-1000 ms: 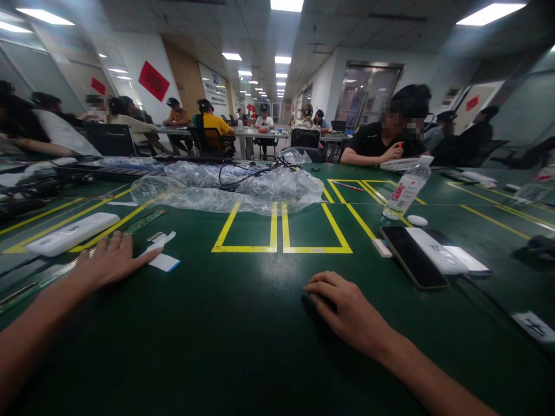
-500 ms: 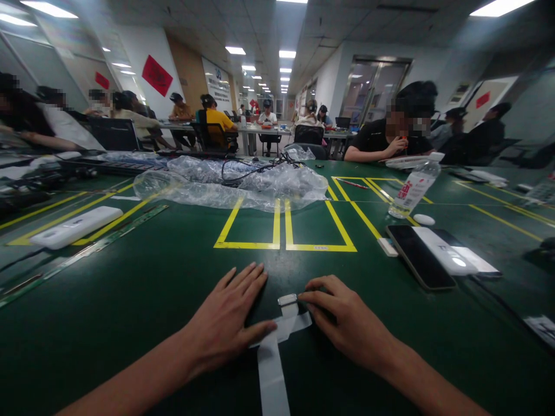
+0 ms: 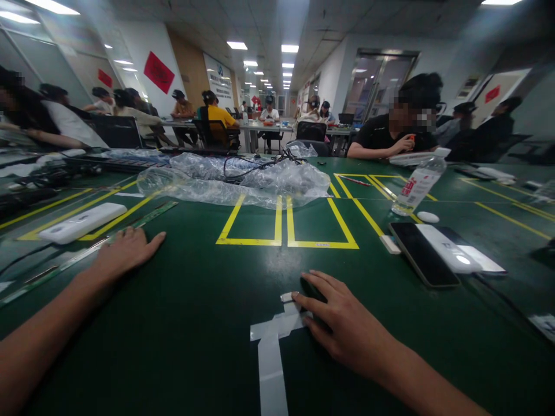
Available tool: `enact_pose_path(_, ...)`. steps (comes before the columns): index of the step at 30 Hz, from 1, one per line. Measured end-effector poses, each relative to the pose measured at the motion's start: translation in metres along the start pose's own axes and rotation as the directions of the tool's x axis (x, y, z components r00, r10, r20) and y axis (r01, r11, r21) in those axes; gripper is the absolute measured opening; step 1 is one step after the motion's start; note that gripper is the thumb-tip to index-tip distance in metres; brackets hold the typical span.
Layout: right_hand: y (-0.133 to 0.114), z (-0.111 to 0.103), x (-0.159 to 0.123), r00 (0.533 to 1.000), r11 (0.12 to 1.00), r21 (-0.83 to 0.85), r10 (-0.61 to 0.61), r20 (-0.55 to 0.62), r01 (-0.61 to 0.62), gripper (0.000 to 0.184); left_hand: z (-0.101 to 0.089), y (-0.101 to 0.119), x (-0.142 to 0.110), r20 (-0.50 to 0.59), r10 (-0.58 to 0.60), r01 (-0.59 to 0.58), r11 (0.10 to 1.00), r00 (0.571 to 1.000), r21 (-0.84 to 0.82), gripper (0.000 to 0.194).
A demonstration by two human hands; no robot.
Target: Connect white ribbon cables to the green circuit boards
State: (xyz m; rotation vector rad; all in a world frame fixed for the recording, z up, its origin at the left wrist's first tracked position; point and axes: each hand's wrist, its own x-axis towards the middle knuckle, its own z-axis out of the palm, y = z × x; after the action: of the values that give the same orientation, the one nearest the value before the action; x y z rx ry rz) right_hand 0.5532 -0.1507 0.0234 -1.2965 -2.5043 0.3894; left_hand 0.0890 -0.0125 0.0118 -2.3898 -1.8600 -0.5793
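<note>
A white ribbon-like strip (image 3: 271, 358) with a small metal connector end (image 3: 287, 297) lies on the green table (image 3: 195, 323) in front of me. My right hand (image 3: 336, 320) rests palm down beside it, fingers spread, fingertips touching the connector end and the strip's cross piece. My left hand (image 3: 125, 251) lies flat and open at the left, over the end of a long thin green circuit strip (image 3: 87, 251). Neither hand grips anything.
A white box-shaped device (image 3: 82, 222) sits at the left. Crumpled clear plastic with a black cable (image 3: 243, 179) lies beyond yellow taped rectangles (image 3: 286, 228). A black phone (image 3: 422, 254), white devices and a water bottle (image 3: 418, 185) are at the right. A person (image 3: 396, 136) sits opposite; others work behind.
My left hand has left the white strip and moved out to the left onto the green circuit strip. The right hand stays on the strip's connector end.
</note>
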Motion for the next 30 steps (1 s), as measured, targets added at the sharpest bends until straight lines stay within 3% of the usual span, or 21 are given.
enact_pose_path(3,-0.001,0.002,0.000,1.000,1.000,-0.014,0.005,-0.006,-0.006,0.044,0.013,0.035,0.005,0.117,-0.101,0.091,0.992,0.988,0.082,0.084)
enact_pose_path(5,-0.002,0.003,0.001,1.000,1.000,-0.029,0.010,-0.007,-0.010,0.042,0.022,0.078,0.000,0.236,-0.051,0.029,0.995,0.970,0.095,0.083)
enact_pose_path(8,-0.003,0.004,0.003,1.000,0.999,-0.051,0.012,-0.017,-0.013,0.037,0.028,0.156,-0.026,0.328,0.139,-0.151,0.989,0.934,0.010,0.073)
enact_pose_path(10,-0.004,0.005,0.004,0.999,0.997,-0.073,0.002,-0.045,-0.005,0.033,0.024,0.201,-0.049,0.359,0.333,-0.324,0.942,0.872,-0.088,0.069)
enact_pose_path(13,-0.007,0.006,0.005,0.997,0.995,-0.096,-0.014,-0.073,0.007,0.028,0.012,0.240,-0.074,0.355,0.499,-0.458,0.867,0.791,-0.198,0.064)
enact_pose_path(18,-0.012,0.007,0.005,0.997,0.999,-0.050,-0.007,-0.074,0.003,0.023,0.004,0.246,-0.077,0.293,0.554,-0.480,0.828,0.779,-0.291,0.059)
enact_pose_path(23,-0.005,0.004,0.007,0.994,0.997,0.083,0.008,-0.112,0.001,0.023,0.019,0.233,-0.059,0.171,0.528,-0.434,0.810,0.832,-0.394,0.040)
enact_pose_path(30,0.012,0.002,0.012,0.994,0.998,0.052,0.035,-0.106,-0.030,0.027,0.034,0.230,-0.052,0.098,0.533,-0.452,0.789,0.841,-0.417,0.024)
